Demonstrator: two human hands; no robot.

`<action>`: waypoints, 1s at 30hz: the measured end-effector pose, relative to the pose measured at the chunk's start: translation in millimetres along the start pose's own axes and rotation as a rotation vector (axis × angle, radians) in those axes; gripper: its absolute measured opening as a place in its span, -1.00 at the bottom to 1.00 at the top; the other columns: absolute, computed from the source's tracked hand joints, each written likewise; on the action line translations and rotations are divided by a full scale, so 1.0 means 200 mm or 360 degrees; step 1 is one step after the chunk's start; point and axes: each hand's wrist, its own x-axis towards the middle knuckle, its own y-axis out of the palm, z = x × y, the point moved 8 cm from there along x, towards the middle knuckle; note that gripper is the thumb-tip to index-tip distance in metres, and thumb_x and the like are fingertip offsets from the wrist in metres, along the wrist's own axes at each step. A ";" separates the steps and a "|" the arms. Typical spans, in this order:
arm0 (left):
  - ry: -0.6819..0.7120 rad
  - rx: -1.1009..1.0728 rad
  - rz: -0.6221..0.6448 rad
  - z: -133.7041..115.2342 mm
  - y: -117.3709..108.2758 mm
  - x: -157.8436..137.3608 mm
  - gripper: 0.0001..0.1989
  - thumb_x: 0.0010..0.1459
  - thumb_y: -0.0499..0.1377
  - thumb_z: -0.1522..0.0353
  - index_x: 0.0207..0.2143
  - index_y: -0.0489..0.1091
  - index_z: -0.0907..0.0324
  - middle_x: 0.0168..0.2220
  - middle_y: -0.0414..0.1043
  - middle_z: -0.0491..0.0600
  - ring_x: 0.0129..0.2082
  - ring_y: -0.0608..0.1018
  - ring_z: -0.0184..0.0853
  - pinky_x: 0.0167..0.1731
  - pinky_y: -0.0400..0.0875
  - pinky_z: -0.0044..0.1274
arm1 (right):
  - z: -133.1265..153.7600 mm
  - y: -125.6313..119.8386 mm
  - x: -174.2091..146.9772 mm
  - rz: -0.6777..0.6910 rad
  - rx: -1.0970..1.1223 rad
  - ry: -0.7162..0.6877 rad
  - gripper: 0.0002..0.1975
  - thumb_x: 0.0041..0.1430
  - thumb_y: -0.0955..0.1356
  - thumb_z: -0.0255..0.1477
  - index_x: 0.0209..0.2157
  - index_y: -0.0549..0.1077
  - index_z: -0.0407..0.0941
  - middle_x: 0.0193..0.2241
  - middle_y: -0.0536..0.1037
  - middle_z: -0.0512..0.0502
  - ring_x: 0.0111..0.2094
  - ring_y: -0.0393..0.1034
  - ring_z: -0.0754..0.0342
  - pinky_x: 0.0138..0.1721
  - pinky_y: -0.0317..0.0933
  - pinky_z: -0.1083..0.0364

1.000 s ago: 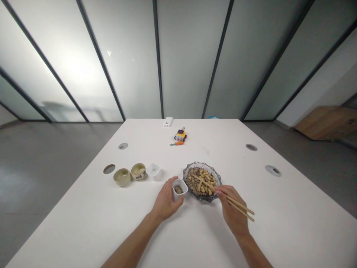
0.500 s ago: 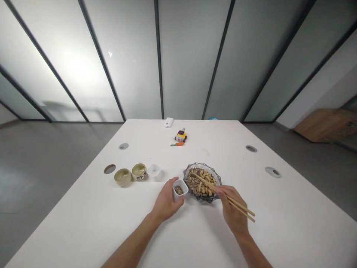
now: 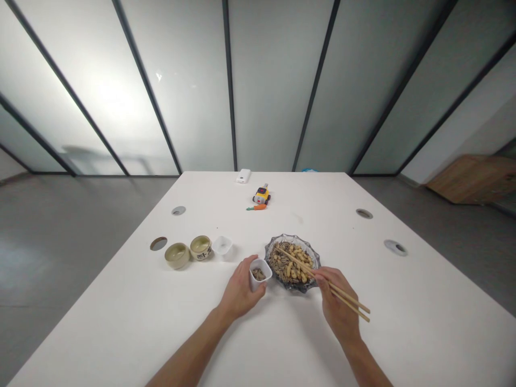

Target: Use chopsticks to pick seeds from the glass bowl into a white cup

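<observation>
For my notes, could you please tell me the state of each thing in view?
Left hand: gripping the near cup.
Near cup: part filled with seeds.
Right hand: gripping the chopsticks.
Chopsticks: tips over the glass bowl, contact unclear.
Glass bowl: upright, holding peanuts and seeds.
Far cup: upright, open-topped.
Left green bowl: upright, open-topped.
Right green bowl: upright, open-topped.
Toy car: on its wheels.
Orange-and-green object: lying flat.
White box: lying flat.

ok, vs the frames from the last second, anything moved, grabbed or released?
Nothing visibly, bar a tiny drift of the whole view. Same holds: left hand on the seed cup, right hand on the chopsticks, tips at the contents of the glass bowl. Toy car and green cups stayed put.
</observation>
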 end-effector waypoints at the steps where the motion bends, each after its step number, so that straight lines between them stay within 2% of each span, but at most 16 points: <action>1: -0.0004 0.0000 0.0002 0.00 0.00 0.00 -0.35 0.14 0.25 0.33 0.27 0.19 0.17 0.21 0.40 0.18 0.22 0.45 -0.04 0.26 0.33 -0.16 | 0.00 0.01 0.00 0.0013 -0.0018 -0.0011 -0.71 0.35 0.37 -0.17 -0.28 0.64 -0.05 -0.30 0.62 -0.11 -0.27 0.54 0.00 -0.19 0.46 0.01; 6: -0.0013 0.0010 0.0015 0.00 0.01 0.00 -0.35 0.15 0.24 0.32 0.28 0.18 0.19 0.23 0.38 0.19 0.24 0.44 -0.04 0.27 0.32 -0.15 | -0.01 0.06 -0.01 0.0074 -0.0034 -0.0076 -0.67 0.36 0.35 -0.15 -0.29 0.65 -0.06 -0.32 0.63 -0.12 -0.28 0.56 0.00 -0.21 0.48 0.01; 10: -0.0008 0.0015 0.0013 0.00 0.01 0.00 -0.35 0.15 0.24 0.33 0.27 0.18 0.20 0.23 0.38 0.20 0.24 0.44 -0.05 0.27 0.32 -0.15 | 0.00 0.05 0.00 0.0052 -0.0035 -0.0095 -0.68 0.37 0.35 -0.17 -0.31 0.64 -0.06 -0.32 0.63 -0.12 -0.27 0.55 0.00 -0.21 0.49 0.02; 17: 0.0006 0.0009 -0.0009 0.00 0.00 0.00 -0.34 0.12 0.26 0.35 0.27 0.20 0.19 0.23 0.39 0.18 0.25 0.43 -0.05 0.30 0.29 -0.15 | -0.01 -0.03 0.01 -0.0009 0.0097 0.0041 -0.68 0.39 0.33 -0.20 -0.32 0.62 -0.06 -0.30 0.61 -0.13 -0.26 0.54 -0.01 -0.22 0.47 0.02; 21: 0.0004 -0.0004 -0.0004 0.00 0.00 0.00 -0.35 0.12 0.26 0.36 0.27 0.21 0.18 0.22 0.40 0.18 0.23 0.45 -0.04 0.27 0.32 -0.15 | 0.00 0.00 0.01 0.0109 0.0262 0.0086 -0.66 0.39 0.32 -0.18 -0.36 0.61 -0.06 -0.32 0.60 -0.13 -0.26 0.54 -0.01 -0.23 0.48 0.02; 27: 0.0012 0.0003 -0.0010 0.00 0.00 0.00 -0.34 0.13 0.25 0.34 0.28 0.20 0.19 0.23 0.39 0.19 0.23 0.45 -0.03 0.28 0.31 -0.14 | 0.03 -0.02 0.00 -0.0063 0.0010 -0.0071 -0.71 0.37 0.35 -0.19 -0.29 0.62 -0.05 -0.31 0.61 -0.13 -0.26 0.53 -0.01 -0.20 0.47 0.00; 30: 0.0021 -0.0002 -0.0019 -0.01 -0.01 0.00 -0.34 0.13 0.26 0.34 0.27 0.21 0.17 0.23 0.39 0.17 0.24 0.44 -0.04 0.29 0.30 -0.14 | 0.01 0.03 0.00 -0.0035 -0.0042 -0.0111 -0.70 0.36 0.36 -0.17 -0.26 0.64 -0.05 -0.29 0.62 -0.14 -0.25 0.53 -0.02 -0.17 0.48 -0.02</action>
